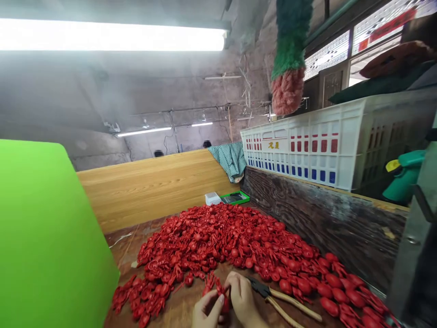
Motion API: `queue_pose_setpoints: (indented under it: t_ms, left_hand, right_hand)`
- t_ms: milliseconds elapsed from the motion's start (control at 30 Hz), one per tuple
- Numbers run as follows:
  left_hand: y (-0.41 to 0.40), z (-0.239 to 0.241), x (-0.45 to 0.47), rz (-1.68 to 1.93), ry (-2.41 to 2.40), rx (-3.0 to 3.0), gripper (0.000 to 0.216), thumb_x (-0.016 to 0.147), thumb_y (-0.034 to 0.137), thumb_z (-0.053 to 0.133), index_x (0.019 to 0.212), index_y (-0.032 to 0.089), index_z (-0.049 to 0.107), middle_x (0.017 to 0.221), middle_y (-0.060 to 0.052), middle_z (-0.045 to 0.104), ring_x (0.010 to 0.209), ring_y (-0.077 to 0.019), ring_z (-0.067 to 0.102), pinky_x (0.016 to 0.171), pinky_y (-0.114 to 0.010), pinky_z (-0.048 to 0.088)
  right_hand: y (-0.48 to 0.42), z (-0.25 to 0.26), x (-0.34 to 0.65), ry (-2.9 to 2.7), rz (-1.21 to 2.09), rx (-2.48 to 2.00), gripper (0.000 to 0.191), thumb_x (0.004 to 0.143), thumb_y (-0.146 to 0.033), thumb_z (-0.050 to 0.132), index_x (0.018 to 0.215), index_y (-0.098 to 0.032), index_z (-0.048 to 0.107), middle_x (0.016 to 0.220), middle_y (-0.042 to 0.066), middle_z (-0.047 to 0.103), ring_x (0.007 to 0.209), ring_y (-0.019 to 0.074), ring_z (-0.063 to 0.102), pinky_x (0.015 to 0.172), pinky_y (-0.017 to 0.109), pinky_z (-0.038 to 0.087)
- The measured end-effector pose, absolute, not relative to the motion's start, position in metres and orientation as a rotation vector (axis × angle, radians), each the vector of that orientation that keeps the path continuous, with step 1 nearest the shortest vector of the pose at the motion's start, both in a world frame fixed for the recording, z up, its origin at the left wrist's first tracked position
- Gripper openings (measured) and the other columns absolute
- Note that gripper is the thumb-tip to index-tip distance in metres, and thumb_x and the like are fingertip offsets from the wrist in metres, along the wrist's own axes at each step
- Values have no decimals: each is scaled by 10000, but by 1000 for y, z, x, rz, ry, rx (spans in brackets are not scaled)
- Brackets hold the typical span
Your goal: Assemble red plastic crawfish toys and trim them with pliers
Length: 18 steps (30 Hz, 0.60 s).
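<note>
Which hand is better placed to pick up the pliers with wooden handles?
Right, I think: the right hand is closest, with the wooden-handled pliers lying just beside it, while the left hand is farther away.

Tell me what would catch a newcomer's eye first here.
A large heap of small red crayfish-shaped plastic pieces fills the centre of the view. To its left stands a flat bright-green board, and at upper right a white slotted plastic crate with red and blue openings. At the bottom, the left hand and right hand pinch one red piece beside black-jawed, wooden-handled pliers.
</note>
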<state>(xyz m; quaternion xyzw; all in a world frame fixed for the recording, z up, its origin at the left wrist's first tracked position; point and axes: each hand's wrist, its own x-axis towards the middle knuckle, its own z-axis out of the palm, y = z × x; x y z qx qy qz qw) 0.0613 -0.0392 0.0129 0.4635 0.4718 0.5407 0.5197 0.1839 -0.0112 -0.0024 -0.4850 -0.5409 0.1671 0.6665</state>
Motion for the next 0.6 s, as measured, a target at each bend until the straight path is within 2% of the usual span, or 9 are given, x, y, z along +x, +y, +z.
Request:
queue_pose_setpoints:
  t_ms: [100, 167, 267, 333, 367, 400, 467, 533, 600]
  left_hand:
    - [-44, 28, 61, 1285, 1102, 1108, 685, 376, 701, 976, 711, 129, 805, 646, -72, 723, 550, -167, 620, 478, -252, 494]
    - [-52, 40, 63, 1308, 1068, 1079, 657, 397, 674, 989, 698, 142, 751, 647, -49, 706, 576, -162, 626, 490, -241, 502]
    - [-89, 67, 68, 1379, 961, 1027, 607, 574, 672, 945, 814, 173, 697, 819, -49, 747, 642, -167, 684, 593, -281, 581]
    - [-134, 82, 72, 1435, 804, 1007, 520, 731, 636, 879, 900, 189, 675, 846, -23, 714, 577, -119, 632, 580, -274, 573]
    - [-161, 85, 75, 1425, 717, 988, 488, 784, 621, 849, 934, 193, 670, 845, -18, 695, 551, -107, 606, 545, -264, 554]
    - [-189, 85, 77, 1401, 656, 950, 493, 808, 628, 829, 984, 195, 673, 853, -21, 683, 552, -106, 594, 521, -257, 541]
    - [-243, 76, 83, 1274, 602, 857, 560, 789, 673, 827, 1030, 191, 672, 788, -15, 660, 548, -114, 583, 488, -245, 517]
    - [-285, 58, 88, 1162, 649, 762, 636, 714, 702, 870, 1013, 178, 671, 681, 11, 630, 522, -107, 570, 489, -224, 492]
    - [-314, 36, 95, 1125, 809, 641, 644, 639, 675, 930, 927, 162, 668, 608, 38, 598, 499, -84, 551, 508, -198, 464]
  right_hand:
    - [-30, 18, 208, -1296, 388, -1093, 652, 1017, -672, 334, 532, -270, 500, 513, 36, 560, 507, 199, 553, 565, 345, 445]
    - [-54, 30, 223, -1344, 421, -1084, 628, 1048, -623, 314, 564, -269, 501, 574, 39, 560, 564, 203, 557, 602, 353, 466]
    - [-118, 35, 235, -1466, 544, -1052, 445, 1067, -535, 490, 788, -243, 677, 846, 50, 707, 751, 191, 668, 713, 335, 558]
    - [-179, 26, 240, -1552, 656, -1043, 207, 1039, -454, 639, 1035, -263, 720, 1093, 56, 740, 913, 182, 703, 783, 326, 601]
    - [-213, 19, 243, -1585, 721, -1054, 151, 1031, -440, 665, 1056, -303, 721, 1128, 55, 739, 937, 184, 707, 771, 312, 603]
    - [-247, 11, 248, -1611, 792, -1074, 174, 1032, -461, 657, 1042, -299, 721, 1094, 53, 744, 904, 181, 703, 739, 302, 598]
    - [-308, 1, 258, -1637, 948, -1137, 369, 1039, -595, 566, 920, -275, 705, 857, 33, 715, 723, 174, 657, 608, 287, 539]
    - [-350, -1, 268, -1534, 1173, -1239, 531, 1017, -728, 464, 883, -254, 660, 648, -14, 576, 553, 151, 527, 502, 284, 419]
    - [-367, 1, 273, -1239, 1434, -1384, 552, 973, -783, 494, 960, -247, 625, 612, -58, 476, 500, 123, 419, 478, 271, 327]
